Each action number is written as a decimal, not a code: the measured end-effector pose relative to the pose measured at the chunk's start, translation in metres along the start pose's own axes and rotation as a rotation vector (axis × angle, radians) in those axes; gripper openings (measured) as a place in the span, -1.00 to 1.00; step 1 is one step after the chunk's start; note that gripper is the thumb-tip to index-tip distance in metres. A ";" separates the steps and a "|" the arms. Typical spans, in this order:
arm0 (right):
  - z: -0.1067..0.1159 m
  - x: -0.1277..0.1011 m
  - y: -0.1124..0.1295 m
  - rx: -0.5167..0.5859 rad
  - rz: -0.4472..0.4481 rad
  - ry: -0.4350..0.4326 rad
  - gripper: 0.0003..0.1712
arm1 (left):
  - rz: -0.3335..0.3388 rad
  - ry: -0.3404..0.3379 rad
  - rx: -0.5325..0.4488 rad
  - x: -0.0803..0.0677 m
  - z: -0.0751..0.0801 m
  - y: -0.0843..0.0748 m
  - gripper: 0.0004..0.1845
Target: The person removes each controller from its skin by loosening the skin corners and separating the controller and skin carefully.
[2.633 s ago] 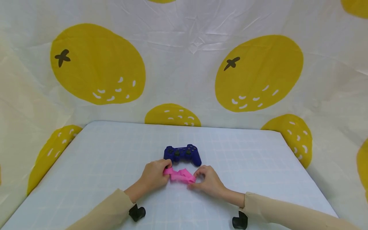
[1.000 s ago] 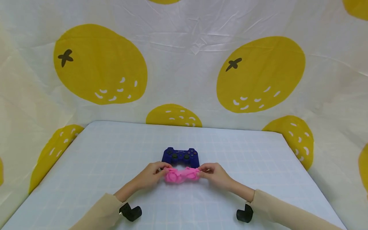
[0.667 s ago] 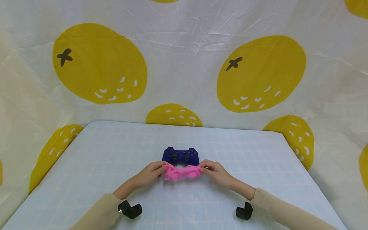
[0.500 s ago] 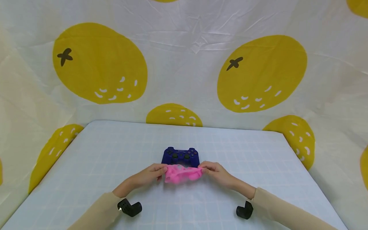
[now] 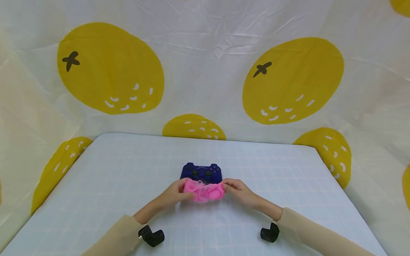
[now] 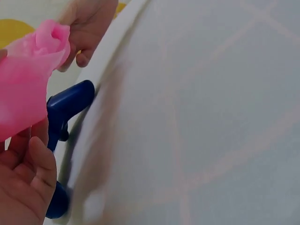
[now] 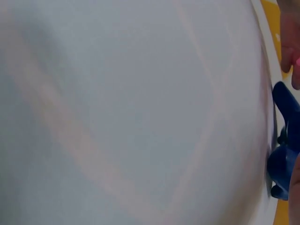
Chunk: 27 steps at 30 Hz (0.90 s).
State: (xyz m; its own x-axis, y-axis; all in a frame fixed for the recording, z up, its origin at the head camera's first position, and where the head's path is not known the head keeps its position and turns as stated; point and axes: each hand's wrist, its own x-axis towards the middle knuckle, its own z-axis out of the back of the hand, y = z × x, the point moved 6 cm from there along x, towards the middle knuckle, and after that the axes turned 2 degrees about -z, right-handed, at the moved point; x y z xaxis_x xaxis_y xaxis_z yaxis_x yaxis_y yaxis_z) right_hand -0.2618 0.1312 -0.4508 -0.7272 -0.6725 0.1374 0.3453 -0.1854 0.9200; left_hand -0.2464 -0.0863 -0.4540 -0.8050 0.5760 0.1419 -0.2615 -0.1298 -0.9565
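Note:
A soft pink silicone controller cover is stretched between my two hands, just in front of a dark blue game controller. My left hand holds its left end, the thumb lying across the near side. At the opposite end, my right hand pinches the edge between thumb and fingers. In the left wrist view the cover hangs above the table, loose and folded at its far end. The controller's near grips are partly hidden behind the cover. Only slivers of the hands show in the right wrist view.
The controller rests on a table with a pale checked cloth. Behind and at both sides hangs a white sheet printed with yellow fruit. Black wrist cameras sit at the beige sleeves.
Crumpled at first, the cover is now spread wider and turned to show its rounded hollows. My right hand has moved right; my left hand has shifted inward over the last half second.

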 end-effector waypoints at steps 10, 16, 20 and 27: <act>-0.002 -0.001 0.005 -0.128 0.007 -0.122 -0.76 | 0.258 -0.477 0.168 -0.006 0.007 -0.001 -0.34; -0.009 -0.003 0.016 -0.289 0.055 -0.122 -0.76 | 0.199 -0.605 0.306 -0.010 0.009 -0.008 -0.57; -0.009 -0.002 0.023 -0.339 0.095 -0.175 -0.78 | 0.096 -0.615 0.392 -0.012 0.006 -0.019 -0.74; 0.007 -0.002 0.026 -0.349 0.150 -0.322 -0.78 | 0.047 -0.387 0.243 -0.009 0.008 -0.016 -0.81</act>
State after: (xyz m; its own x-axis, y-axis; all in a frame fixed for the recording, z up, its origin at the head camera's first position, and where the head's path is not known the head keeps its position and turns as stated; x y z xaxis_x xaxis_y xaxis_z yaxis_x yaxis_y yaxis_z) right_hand -0.2560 0.1331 -0.4248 -0.7819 -0.4644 0.4158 0.5978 -0.3697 0.7113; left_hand -0.2392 -0.0963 -0.4375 -0.9467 0.2270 0.2288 -0.2999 -0.3607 -0.8832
